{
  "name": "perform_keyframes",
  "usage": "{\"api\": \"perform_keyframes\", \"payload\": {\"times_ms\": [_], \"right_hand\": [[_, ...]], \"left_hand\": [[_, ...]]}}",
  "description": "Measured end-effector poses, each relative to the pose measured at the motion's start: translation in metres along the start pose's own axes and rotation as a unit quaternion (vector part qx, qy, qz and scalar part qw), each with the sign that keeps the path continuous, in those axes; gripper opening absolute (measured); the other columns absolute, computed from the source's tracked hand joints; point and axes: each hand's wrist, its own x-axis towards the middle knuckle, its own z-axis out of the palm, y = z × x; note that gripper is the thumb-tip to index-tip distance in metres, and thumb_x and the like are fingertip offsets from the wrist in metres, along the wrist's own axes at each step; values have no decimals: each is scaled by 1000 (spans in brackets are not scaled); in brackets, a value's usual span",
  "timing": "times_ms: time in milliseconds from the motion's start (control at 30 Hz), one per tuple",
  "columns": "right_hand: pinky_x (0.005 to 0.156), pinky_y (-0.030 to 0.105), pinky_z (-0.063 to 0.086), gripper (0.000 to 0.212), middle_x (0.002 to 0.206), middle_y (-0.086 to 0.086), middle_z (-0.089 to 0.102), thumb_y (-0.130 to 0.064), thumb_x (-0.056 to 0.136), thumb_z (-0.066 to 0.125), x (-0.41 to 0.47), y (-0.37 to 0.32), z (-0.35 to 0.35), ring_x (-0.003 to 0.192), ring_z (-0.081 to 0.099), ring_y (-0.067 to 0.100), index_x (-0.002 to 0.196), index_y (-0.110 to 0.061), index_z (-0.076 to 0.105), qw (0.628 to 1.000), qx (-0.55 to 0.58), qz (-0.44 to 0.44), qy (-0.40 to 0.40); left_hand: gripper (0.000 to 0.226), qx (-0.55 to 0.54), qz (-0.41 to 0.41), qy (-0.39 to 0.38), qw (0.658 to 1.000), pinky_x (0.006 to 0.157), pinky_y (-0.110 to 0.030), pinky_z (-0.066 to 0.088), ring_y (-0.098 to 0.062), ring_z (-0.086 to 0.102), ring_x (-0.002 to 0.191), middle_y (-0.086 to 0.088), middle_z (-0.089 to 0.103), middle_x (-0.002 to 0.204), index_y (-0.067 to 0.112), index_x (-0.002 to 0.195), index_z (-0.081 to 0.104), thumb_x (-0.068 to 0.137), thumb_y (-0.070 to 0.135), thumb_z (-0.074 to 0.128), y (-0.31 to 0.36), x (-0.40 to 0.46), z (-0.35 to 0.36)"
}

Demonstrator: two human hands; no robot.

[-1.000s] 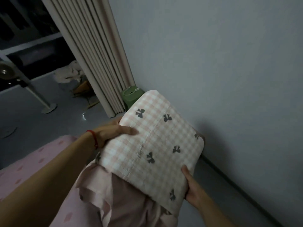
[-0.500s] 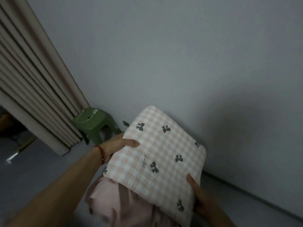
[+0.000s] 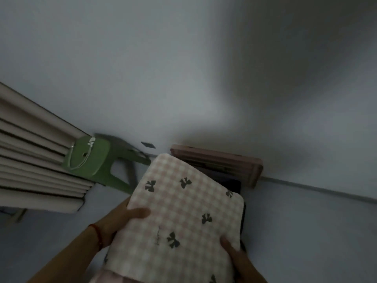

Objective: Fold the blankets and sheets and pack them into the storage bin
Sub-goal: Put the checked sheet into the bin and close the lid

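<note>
I hold a folded pink-and-white checked blanket (image 3: 183, 213) with dark bow prints in front of me, low in the view. My left hand (image 3: 122, 221) grips its left edge, thumb on top. My right hand (image 3: 234, 254) grips its lower right corner. A plain pink sheet (image 3: 110, 277) hangs beneath the fold. Just beyond the blanket, against the wall, stands a pink storage bin (image 3: 228, 162) with its lid raised; its dark inside is mostly hidden by the blanket.
A green plastic stool (image 3: 91, 162) with a white cable on its seat stands left of the bin, beside beige curtains (image 3: 34, 168). A grey wall (image 3: 183, 68) fills the upper view, above grey floor (image 3: 306, 231).
The view has swung right and down: the pink bin has come into sight behind the blanket, and the stool and curtains have shifted left. Both hands keep the same grip.
</note>
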Motion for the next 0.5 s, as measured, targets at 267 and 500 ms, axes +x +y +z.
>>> {"api": "perform_keyframes", "payload": {"times_ms": [267,500], "right_hand": [[94,57,55,121,113,12,75,-70,27,95,76,2,-35,102,71,36,128,-12,65,993,0,15,115],[79,45,60,85,98,6,75,-66,47,93,192,-14,27,88,73,31,112,-17,66,976,-73,-83,189]], "left_hand": [[58,3,-40,-58,997,93,-59,54,-36,68,111,-12,70,123,23,136,53,85,13,77,-42,148,-17],[46,-14,-101,-72,992,91,-51,56,-36,68,111,-16,70,122,14,135,56,91,22,66,-127,331,-91]]}}
